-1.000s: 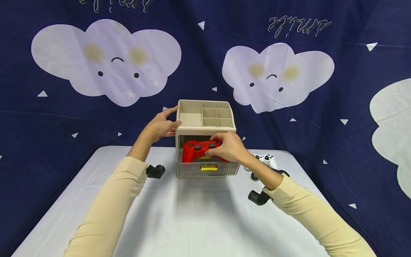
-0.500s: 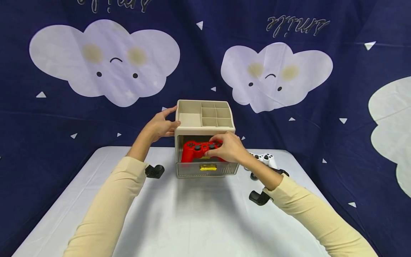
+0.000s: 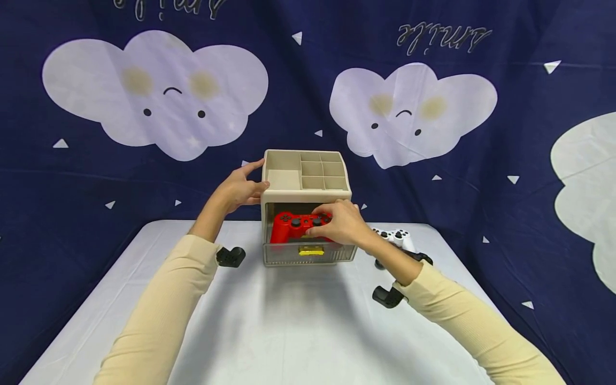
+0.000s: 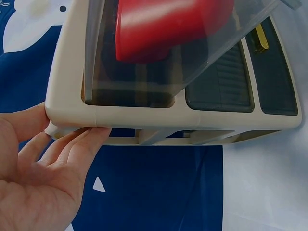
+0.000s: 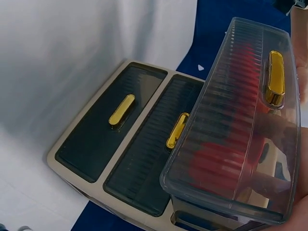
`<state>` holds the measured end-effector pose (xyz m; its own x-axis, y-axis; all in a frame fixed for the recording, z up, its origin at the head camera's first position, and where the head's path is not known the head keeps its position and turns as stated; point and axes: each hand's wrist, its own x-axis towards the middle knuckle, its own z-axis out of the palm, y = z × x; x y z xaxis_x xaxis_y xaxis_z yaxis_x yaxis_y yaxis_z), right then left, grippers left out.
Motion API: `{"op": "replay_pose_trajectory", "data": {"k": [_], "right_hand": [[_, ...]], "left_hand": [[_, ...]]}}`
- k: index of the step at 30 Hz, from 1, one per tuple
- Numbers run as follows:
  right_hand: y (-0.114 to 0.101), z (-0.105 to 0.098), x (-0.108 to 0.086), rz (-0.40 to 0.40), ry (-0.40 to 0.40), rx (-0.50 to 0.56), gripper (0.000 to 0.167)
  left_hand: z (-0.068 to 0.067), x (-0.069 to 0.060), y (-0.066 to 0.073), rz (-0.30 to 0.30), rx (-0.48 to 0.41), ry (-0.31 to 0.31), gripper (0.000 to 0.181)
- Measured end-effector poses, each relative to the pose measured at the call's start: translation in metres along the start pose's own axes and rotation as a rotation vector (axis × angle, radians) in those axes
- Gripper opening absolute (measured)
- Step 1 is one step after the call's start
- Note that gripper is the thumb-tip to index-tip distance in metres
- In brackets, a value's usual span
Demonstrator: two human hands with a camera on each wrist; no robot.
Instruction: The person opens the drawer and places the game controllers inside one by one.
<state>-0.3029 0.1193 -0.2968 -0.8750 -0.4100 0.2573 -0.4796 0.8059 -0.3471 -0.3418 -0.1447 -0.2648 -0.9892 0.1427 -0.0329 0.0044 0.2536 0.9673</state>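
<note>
Your right hand (image 3: 339, 222) has the red controller (image 3: 284, 227) pinched by its right end, inside the pulled-out top drawer (image 3: 284, 255); left hand (image 3: 239, 190) is spread against the cabinet (image 3: 284, 181). I'd brace firmly there so nothing snags or tips.

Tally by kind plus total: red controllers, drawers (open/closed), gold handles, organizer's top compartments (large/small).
Red controller: 1
Open drawer: 1
Closed drawers: 2
Gold handles: 3
Large top compartment: 1
Small top compartments: 6
Total: 14
</note>
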Motion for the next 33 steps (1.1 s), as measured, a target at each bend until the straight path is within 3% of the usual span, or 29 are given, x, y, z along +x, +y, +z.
{"op": "replay_pose_trajectory", "data": {"k": [14, 25, 33], "right_hand": [[0.0, -0.005, 0.001, 0.006, -0.02, 0.02, 0.062], [-0.015, -0.021, -0.013, 0.045, 0.057, 0.225, 0.04], [-0.032, -0.03, -0.034, 0.016, -0.011, 0.377, 0.032]], "left_hand": [[0.0, -0.001, 0.0, -0.001, -0.002, 0.007, 0.077], [0.0, -0.001, 0.0, 0.004, 0.001, 0.005, 0.078], [0.0, 0.0, -0.001, 0.006, 0.001, 0.0, 0.078]]}}
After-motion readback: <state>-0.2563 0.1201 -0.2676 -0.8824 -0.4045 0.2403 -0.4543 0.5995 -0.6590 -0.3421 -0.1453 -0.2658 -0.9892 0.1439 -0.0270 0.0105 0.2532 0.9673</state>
